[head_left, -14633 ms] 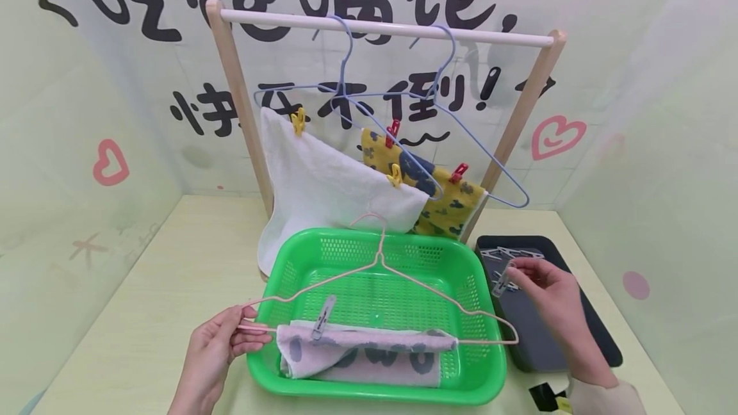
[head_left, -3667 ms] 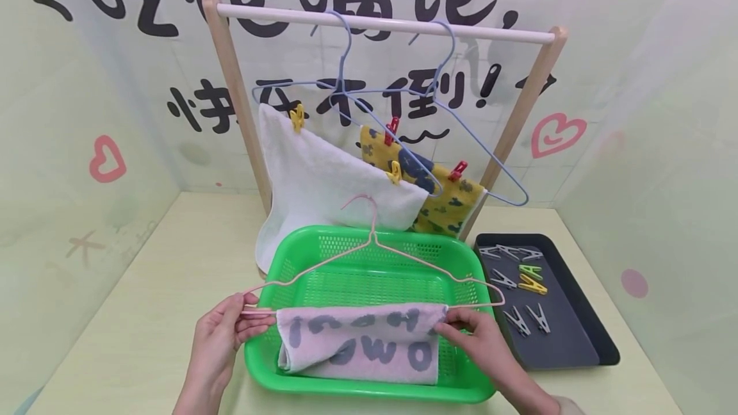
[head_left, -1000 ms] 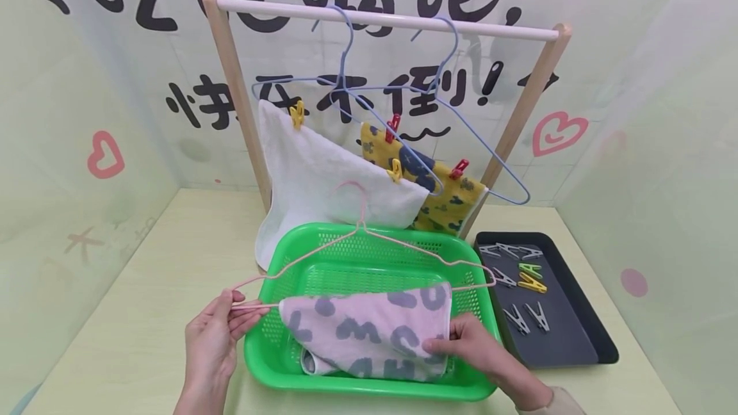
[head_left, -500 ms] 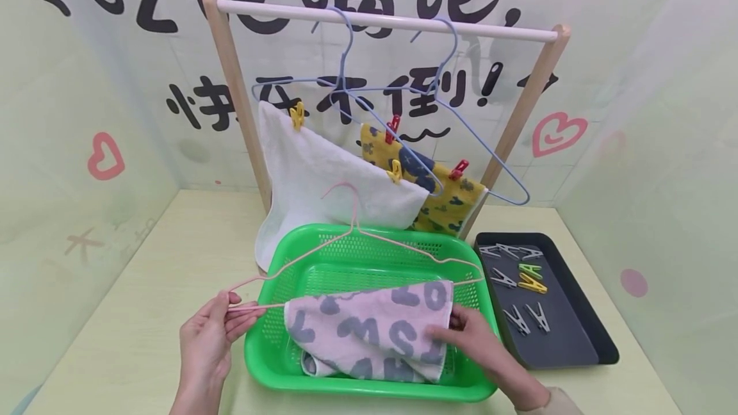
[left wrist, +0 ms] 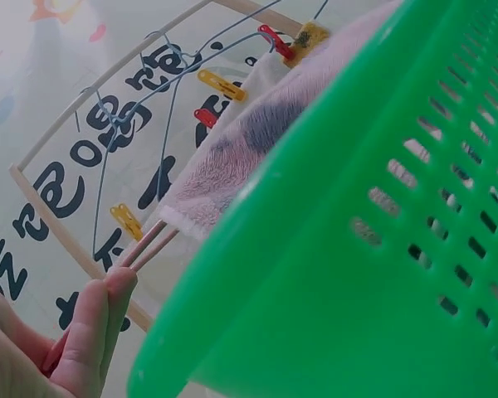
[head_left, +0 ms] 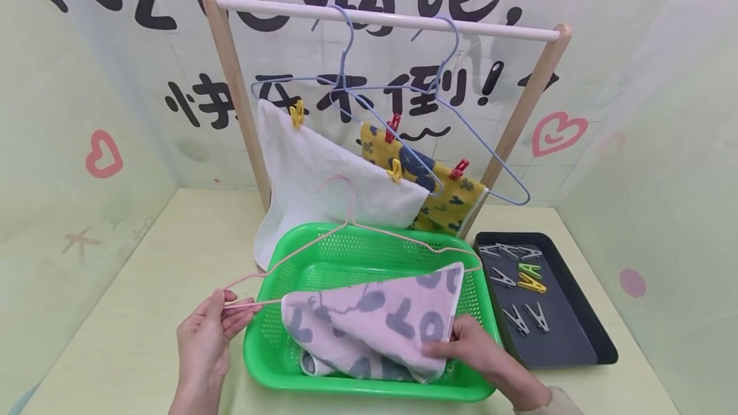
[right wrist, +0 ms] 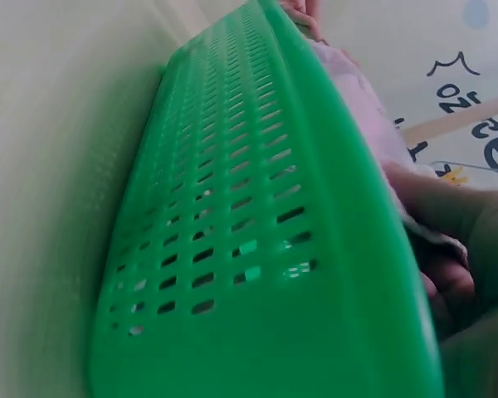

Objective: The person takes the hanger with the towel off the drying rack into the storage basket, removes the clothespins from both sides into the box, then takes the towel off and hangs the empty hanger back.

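My left hand (head_left: 204,338) pinches the lower left corner of a pink wire hanger (head_left: 300,245), which leans over a green plastic basket (head_left: 369,390). A pink towel with grey lettering (head_left: 380,319) is draped over the hanger's bottom bar, its lower part down in the basket. My right hand (head_left: 467,346) holds the towel's right edge between thumb and fingers, so the towel slants up to the right. In the left wrist view the fingers (left wrist: 91,332) grip the hanger wire beside the towel's end. The basket rim hides part of the right hand in the right wrist view.
Behind stands a wooden rack (head_left: 386,16) with two blue hangers. They carry a white towel (head_left: 328,171) with yellow clips and a yellow patterned towel (head_left: 455,200) with red clips. A dark tray (head_left: 567,332) to the right holds several clothespins (head_left: 532,283).
Earlier a grey clothespin was on the towel and another in the right hand; both are gone from there. The right hand now holds the towel's side edge lower down, and the hanger has shifted left.
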Tool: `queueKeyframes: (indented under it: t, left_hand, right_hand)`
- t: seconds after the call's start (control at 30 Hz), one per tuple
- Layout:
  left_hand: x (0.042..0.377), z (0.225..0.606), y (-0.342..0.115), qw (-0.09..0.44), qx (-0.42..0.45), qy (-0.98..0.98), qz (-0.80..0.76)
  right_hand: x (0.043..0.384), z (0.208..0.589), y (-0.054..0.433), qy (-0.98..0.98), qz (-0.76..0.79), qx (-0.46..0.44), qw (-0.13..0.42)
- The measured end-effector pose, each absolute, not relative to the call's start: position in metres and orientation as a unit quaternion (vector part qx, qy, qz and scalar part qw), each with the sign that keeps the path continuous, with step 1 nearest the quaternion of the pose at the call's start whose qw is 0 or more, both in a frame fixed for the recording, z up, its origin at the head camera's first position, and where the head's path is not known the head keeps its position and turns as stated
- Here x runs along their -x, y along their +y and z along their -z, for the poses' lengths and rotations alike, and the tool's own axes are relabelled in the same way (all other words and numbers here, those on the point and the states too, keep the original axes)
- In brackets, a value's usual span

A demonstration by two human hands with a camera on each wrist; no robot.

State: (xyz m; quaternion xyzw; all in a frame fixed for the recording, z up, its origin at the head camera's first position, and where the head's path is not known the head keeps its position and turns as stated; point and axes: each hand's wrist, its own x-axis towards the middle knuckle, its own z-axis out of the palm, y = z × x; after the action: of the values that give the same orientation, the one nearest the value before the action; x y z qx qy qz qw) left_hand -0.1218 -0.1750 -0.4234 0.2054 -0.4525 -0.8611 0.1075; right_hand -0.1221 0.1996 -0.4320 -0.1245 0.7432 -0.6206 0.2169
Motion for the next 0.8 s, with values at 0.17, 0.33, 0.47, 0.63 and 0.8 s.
queueKeyframes:
  t: [0.17, 0.33, 0.47, 0.63, 0.8]
  left_hand:
    - [0.122, 0.421, -0.179, 0.122, -0.211, -0.447, 0.861]
    - [0.121, 0.42, -0.18, 0.127, -0.209, -0.444, 0.862]
    - [0.121, 0.421, -0.18, 0.123, -0.197, -0.446, 0.864]
    - [0.12, 0.423, -0.18, 0.107, -0.166, -0.45, 0.871]
    - [0.119, 0.422, -0.18, 0.081, -0.148, -0.449, 0.877]
  right_hand:
    - [0.122, 0.431, 0.205, 0.772, 0.558, 0.19, 0.238]
    - [0.128, 0.435, 0.209, 0.809, 0.5, 0.21, 0.227]
    - [0.132, 0.438, 0.209, 0.825, 0.492, 0.187, 0.207]
    - [0.138, 0.433, 0.205, 0.804, 0.58, 0.048, 0.123]
    - [0.143, 0.423, 0.204, 0.777, 0.624, -0.029, 0.075]
